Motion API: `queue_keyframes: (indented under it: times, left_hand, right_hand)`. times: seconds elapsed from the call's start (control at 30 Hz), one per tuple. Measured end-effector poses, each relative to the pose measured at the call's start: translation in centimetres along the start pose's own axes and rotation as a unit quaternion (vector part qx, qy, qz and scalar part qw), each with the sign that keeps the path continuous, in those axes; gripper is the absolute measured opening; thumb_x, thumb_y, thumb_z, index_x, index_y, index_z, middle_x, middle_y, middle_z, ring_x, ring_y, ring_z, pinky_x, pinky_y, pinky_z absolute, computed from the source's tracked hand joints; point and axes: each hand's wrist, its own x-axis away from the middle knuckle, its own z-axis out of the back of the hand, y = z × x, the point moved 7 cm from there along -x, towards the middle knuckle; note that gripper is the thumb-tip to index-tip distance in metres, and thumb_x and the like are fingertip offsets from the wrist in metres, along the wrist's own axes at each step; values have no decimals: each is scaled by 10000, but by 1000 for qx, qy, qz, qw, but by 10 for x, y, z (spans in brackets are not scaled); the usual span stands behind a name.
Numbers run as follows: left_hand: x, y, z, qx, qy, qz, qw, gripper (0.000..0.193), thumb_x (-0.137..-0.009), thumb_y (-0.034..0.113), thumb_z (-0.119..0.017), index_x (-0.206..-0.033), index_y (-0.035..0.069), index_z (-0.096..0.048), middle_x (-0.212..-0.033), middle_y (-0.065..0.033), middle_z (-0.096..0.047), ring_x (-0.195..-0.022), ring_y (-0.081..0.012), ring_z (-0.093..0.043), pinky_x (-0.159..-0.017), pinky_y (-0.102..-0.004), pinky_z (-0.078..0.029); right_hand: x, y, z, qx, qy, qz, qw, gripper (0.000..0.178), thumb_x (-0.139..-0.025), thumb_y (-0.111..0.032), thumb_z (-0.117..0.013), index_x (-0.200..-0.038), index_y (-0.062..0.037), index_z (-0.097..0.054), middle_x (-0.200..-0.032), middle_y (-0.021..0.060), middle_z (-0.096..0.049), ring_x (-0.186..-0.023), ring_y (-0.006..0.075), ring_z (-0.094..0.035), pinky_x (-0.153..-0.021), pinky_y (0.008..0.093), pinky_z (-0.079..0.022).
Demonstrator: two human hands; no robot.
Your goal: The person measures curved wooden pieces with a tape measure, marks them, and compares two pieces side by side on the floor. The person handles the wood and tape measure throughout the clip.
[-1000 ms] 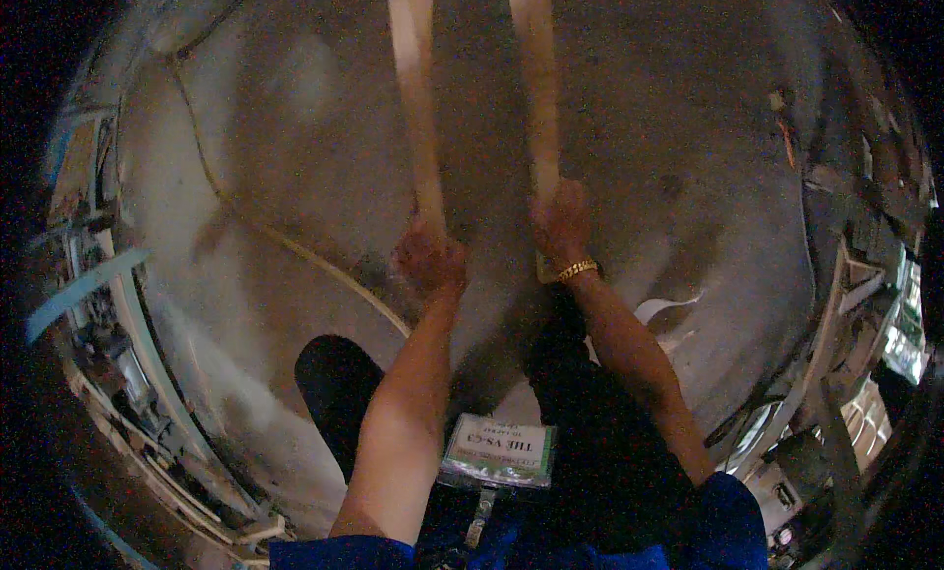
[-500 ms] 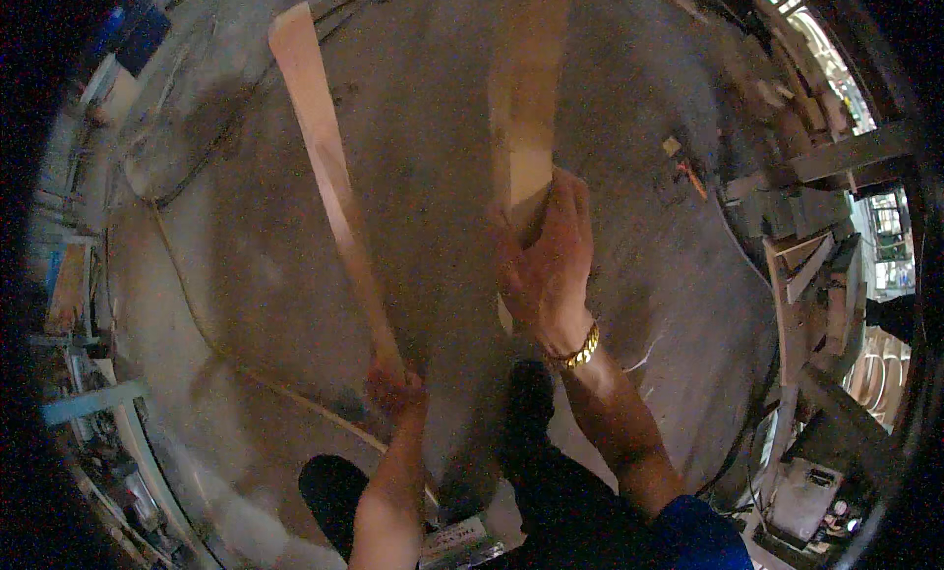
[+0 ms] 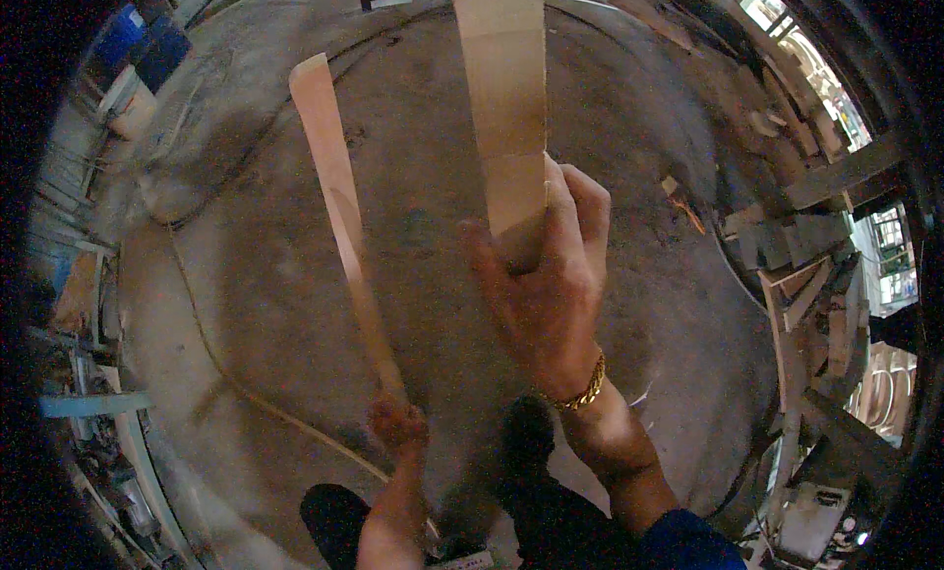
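My left hand (image 3: 398, 424) is closed round the lower end of a long, narrow wooden slat (image 3: 339, 181). This slat points away over the floor, leaning left, and its far end is wider and rounded. In my right hand (image 3: 556, 300) is the near end of a straight wooden board (image 3: 506, 98), gripped between the thumb on its left edge and the fingers on its right. The board rises past the top of the view, so its far end is out of sight. Slat and board are apart.
A concrete floor (image 3: 423, 314) lies below, with a long hose (image 3: 285, 403) curving across its left side. Scrap timber (image 3: 801, 265) is piled along the right, above a dusty machine (image 3: 811, 521). Blue containers (image 3: 123, 39) stand at the far left; an orange-handled tool (image 3: 688, 211) lies right.
The board in my right hand has swung its far part leftward and looks closer. The slat in my left hand appears slightly lower and further right. The view has tilted up, showing more far floor.
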Motion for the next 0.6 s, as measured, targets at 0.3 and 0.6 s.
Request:
queue_keyframes:
  times: [0.3, 0.6]
  left_hand:
    - [9, 4, 8, 67, 69, -26, 995, 753, -746, 236, -702, -1391, 6, -388, -1364, -235, -467, -1288, -434, -411, -1117, -545, -280]
    - [-2, 11, 5, 51, -9, 1, 999, 755, -714, 260, -718, -1361, 24, -408, -1323, -230, -485, -1249, -408, -442, -1080, -504, -327]
  right_hand:
    - [1, -5, -15, -16, -42, -4, 999, 730, -735, -129, -779, -1359, 19, -430, -1240, 228, -475, -1110, 425, -524, -884, 445, -518]
    - [5, 6, -36, -170, -119, -42, 977, 640, -737, -100, -740, -1302, 43, -475, -1214, 223, -509, -1124, 403, -531, -961, 417, -468]
